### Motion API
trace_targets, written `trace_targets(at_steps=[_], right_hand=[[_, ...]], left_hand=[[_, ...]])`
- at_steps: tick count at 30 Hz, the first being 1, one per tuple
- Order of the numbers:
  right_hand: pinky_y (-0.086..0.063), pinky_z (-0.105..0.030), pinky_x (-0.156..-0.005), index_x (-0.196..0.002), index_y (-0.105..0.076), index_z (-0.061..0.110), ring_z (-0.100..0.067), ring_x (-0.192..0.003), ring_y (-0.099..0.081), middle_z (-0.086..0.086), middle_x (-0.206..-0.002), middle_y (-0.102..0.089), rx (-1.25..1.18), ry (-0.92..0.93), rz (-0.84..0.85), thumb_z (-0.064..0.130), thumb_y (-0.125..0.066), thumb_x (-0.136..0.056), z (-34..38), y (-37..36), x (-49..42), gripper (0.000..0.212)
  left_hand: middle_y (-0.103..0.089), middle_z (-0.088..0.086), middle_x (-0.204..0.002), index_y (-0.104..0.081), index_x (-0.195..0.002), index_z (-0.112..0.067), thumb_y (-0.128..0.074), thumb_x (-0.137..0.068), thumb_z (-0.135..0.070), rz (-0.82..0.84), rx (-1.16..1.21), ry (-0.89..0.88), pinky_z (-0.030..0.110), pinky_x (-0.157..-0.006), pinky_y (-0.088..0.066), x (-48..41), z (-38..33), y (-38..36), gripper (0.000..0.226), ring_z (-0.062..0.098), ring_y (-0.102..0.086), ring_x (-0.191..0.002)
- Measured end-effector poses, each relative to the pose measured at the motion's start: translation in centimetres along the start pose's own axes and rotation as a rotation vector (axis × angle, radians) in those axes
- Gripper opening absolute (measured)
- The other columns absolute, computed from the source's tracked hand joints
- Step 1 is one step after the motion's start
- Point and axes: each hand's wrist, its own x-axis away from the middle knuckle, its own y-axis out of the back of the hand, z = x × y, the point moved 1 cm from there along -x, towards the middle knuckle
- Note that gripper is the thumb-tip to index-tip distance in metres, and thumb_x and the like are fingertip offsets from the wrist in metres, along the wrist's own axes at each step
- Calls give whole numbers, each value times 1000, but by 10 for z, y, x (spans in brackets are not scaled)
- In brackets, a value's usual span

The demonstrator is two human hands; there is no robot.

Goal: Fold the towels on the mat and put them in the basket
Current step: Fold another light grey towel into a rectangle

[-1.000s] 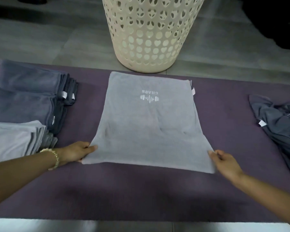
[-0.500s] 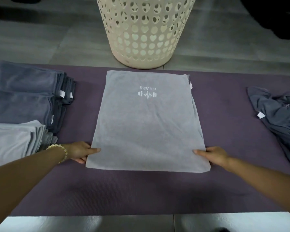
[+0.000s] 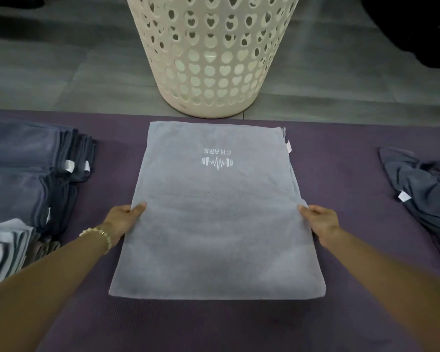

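Relocation of both grips within the last second: off the near corners of the light grey towel [image 3: 217,224] and up to mid-length of its side edges. Left grip [image 3: 126,219]: pinching the left edge, thumb on top, remaining fingers tucked under the cloth and out of sight. Right grip [image 3: 320,222]: pinching the right edge in the same way, thumb over the hem, fingers beneath. No lift visible yet. Towel flat on the purple mat [image 3: 213,323], logo end far, near hem now square and smooth.

Meaning for the task, as a judgement: straightening of the near hem finished, cross-fold about to begin. Mid-edge hold suited to setting a crease line across the width, one half then carried over the other. At least one fold probably made already, judging by the offset layers and tag along the right side.

Pose: both forearms extended forward and angled slightly inward, wrists low near the mat. Beaded bracelet [image 3: 99,233] on the left wrist.

Surroundings: cream perforated basket [image 3: 213,59] on the floor just beyond the far edge of the mat, contents not readable. Stack of folded towels [image 3: 23,174] to the left. Crumpled dark towel [image 3: 427,189] to the right, not yet folded.
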Motion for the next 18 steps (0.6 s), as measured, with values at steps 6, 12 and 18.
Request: trace_targets(at_steps=[6, 12, 18], right_hand=[[-52, -33, -82, -98, -68, 7, -22, -91, -64, -10, -103, -69, -32, -75, 153, 27, -73, -83, -1, 11, -1, 25], [-50, -40, -96, -118, -63, 4, -28, -107, -63, -13, -117, -66, -42, -44, 157, 22, -71, -85, 16, 6, -17, 38], [-52, -32, -78, -101, -64, 6, -21, -92, -64, -8, -108, -68, 92, -57, 279, 30, -73, -82, 3, 14, 11, 32]], left_hand=[[-71, 13, -103, -67, -105, -3, -64, -87, -38, 185, 45, 56, 43, -91, -51, -4, 4, 8, 39, 29, -67, -96], [-67, 15, -113, -64, -112, -2, -61, -90, -33, 95, 92, 23, 47, -98, -48, -9, 0, 6, 39, 32, -64, -103], [-71, 6, -102, -67, -104, -8, -65, -84, -46, 261, -230, 92, 30, -73, -55, 15, -5, 13, 43, 21, -67, -91]])
